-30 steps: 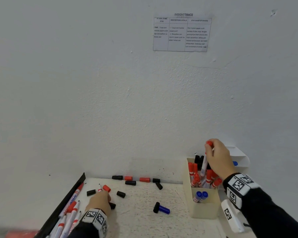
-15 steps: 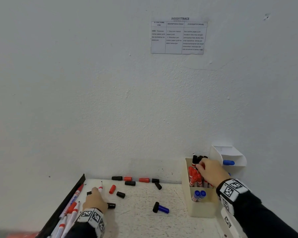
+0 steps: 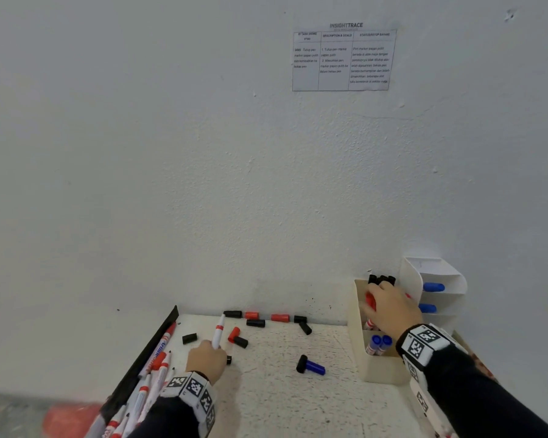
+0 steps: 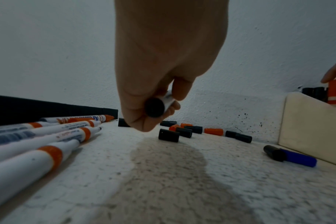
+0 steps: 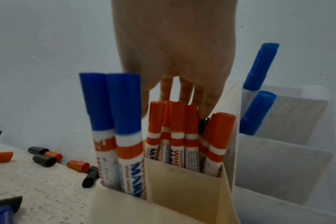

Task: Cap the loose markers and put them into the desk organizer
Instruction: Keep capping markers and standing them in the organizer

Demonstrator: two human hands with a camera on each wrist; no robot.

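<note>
- Markers without caps lie nearest me in a loose bundle at the left edge of the surface, along a black strip; in the left wrist view their bare tips point toward the wall.
- My left hand is curled round one white marker with a red band, lifting it off the surface; its tip points up and away, and the left wrist view shows its black butt end between my fingers.
- A blue and black piece lies alone in the middle, between my two hands.
- The cream desk organizer stands at the right. Two blue-capped markers stand in its near compartment, red-capped markers in the one behind.
- My right hand reaches down over that red group, fingers extended and slightly apart, fingertips at the cap tops. I cannot tell whether it pinches one.
- Loose caps, black and red, are scattered farther back, several in a row along the wall.
- A white tiered holder beside the organizer carries two more blue-capped markers.
- A printed sheet hangs high on the wall.
</note>
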